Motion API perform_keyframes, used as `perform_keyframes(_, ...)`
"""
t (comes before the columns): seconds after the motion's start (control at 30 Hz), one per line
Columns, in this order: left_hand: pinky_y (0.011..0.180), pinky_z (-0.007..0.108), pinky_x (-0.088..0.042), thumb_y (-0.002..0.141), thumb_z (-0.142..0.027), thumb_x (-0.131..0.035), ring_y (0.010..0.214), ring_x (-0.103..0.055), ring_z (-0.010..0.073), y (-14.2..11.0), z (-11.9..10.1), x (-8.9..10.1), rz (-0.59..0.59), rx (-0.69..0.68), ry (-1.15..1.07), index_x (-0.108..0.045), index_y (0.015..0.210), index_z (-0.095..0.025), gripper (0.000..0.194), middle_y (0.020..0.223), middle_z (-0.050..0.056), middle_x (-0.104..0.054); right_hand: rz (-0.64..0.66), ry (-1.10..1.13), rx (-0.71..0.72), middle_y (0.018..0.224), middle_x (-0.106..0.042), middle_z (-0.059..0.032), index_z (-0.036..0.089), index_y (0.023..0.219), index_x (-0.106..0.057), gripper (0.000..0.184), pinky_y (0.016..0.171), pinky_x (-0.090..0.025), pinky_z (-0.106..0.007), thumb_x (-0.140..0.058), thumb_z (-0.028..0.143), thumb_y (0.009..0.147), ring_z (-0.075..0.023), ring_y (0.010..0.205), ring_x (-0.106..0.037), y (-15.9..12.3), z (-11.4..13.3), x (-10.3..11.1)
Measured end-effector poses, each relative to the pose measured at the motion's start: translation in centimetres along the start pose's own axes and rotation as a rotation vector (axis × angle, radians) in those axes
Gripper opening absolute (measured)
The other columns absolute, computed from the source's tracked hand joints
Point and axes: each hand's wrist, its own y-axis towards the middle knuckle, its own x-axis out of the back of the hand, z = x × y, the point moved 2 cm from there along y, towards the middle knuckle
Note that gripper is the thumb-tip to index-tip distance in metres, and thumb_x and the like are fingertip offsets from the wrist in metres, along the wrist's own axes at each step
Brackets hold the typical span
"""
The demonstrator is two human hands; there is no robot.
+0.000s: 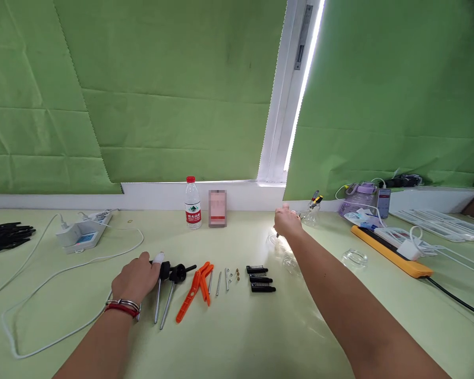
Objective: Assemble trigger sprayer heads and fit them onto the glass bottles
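My left hand (136, 279) is closed at the left end of a row of parts, with a white covering on the thumb tip. Its fingers curl over a metal rod, whose lower end shows by the wrist. Beside it lie more metal rods with black plastic heads (177, 273). Orange plastic levers (193, 295) come next to these. Farther out, my right hand (287, 221) is closed among clear round dishes (291, 263). A small dark tip shows under its fingers; the rest of what it grips is hidden.
Screws (218, 284), small nuts (237, 273) and black parts with springs (260, 279) lie mid-table. A water bottle (193, 205) and a phone (217, 209) stand behind. Screwdrivers (316, 200) stand in a clear holder. Power strips (395, 252) and a white cable (63, 281) occupy the sides.
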Motion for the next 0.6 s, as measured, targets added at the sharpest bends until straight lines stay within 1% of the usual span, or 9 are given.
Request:
perform_keyframes(0.13, 0.066, 0.045, -0.044, 0.085, -0.051, -0.024, 0.095, -0.057, 0.0388, -0.5, -0.6, 0.0, -0.039, -0.026, 0.001, -0.056, 0.1, -0.015, 0.05, 0.102, 0.02, -0.062, -0.011, -0.017, 0.044, 0.099, -0.052, -0.0123, 0.012, 0.103, -0.056, 0.026, 0.066, -0.042, -0.029, -0.061, 0.01, 0.078, -0.0228, 0.087, -0.06, -0.1, 0.1, 0.2)
perform_keyframes(0.2, 0.066, 0.045, -0.045, 0.086, -0.051, -0.024, 0.098, -0.055, 0.039, -0.7, -0.8, 0.1, -0.091, -0.042, 0.013, -0.056, 0.103, -0.014, 0.051, 0.104, 0.021, -0.061, -0.041, -0.033, 0.076, 0.096, -0.054, -0.0116, 0.013, 0.101, -0.056, 0.023, 0.065, -0.041, -0.028, -0.058, 0.005, 0.079, -0.0222, 0.085, -0.06, -0.4, 0.4, 0.6)
perform_keyframes(0.33, 0.068, 0.046, -0.046, 0.087, -0.048, -0.025, 0.107, -0.049, 0.04, -1.2, -1.2, 0.3, -0.254, -0.111, 0.038, -0.053, 0.112, -0.011, 0.052, 0.111, 0.022, -0.058, -0.17, -0.076, 0.158, 0.105, -0.052, -0.0155, 0.012, 0.104, -0.054, 0.029, 0.068, -0.04, -0.03, -0.051, -0.001, 0.078, -0.0254, 0.093, -0.057, -1.8, 1.5, 2.7)
perform_keyframes(0.4, 0.071, 0.047, -0.046, 0.087, -0.046, -0.028, 0.109, -0.048, 0.0398, -1.5, -1.6, 0.5, -0.345, -0.168, 0.037, -0.052, 0.115, -0.009, 0.052, 0.114, 0.022, -0.057, -0.233, -0.088, 0.215, 0.109, -0.051, -0.0163, 0.012, 0.106, -0.053, 0.029, 0.073, -0.04, -0.032, -0.05, 0.001, 0.08, -0.0272, 0.097, -0.054, -3.0, 2.2, 4.1)
perform_keyframes(0.5, 0.082, 0.047, -0.045, 0.087, -0.043, -0.036, 0.11, -0.049, 0.0367, -2.7, -2.5, 0.7, -0.507, -0.331, -0.021, -0.05, 0.118, -0.007, 0.049, 0.113, 0.021, -0.058, -0.315, -0.085, 0.325, 0.112, -0.051, -0.0141, 0.015, 0.107, -0.053, 0.023, 0.078, -0.038, -0.032, -0.05, 0.011, 0.085, -0.026, 0.098, -0.052, -6.1, 3.3, 6.4)
perform_keyframes(0.57, 0.089, 0.045, -0.043, 0.086, -0.042, -0.042, 0.11, -0.05, 0.0332, -4.4, -3.5, 0.9, -0.62, -0.499, -0.129, -0.049, 0.118, -0.009, 0.046, 0.112, 0.018, -0.059, -0.418, -0.04, 0.458, 0.109, -0.054, -0.0128, 0.015, 0.103, -0.055, 0.018, 0.074, -0.039, -0.032, -0.051, 0.016, 0.086, -0.0239, 0.088, -0.054, -9.2, 4.1, 7.9)
perform_keyframes(0.6, 0.091, 0.044, -0.042, 0.086, -0.04, -0.045, 0.109, -0.051, 0.0317, -5.4, -4.1, 1.0, -0.659, -0.599, -0.189, -0.047, 0.12, -0.01, 0.045, 0.112, 0.017, -0.058, -0.438, -0.004, 0.518, 0.109, -0.055, -0.0118, 0.015, 0.103, -0.055, 0.017, 0.072, -0.039, -0.032, -0.051, 0.018, 0.086, -0.0228, 0.085, -0.054, -10.9, 4.4, 8.5)
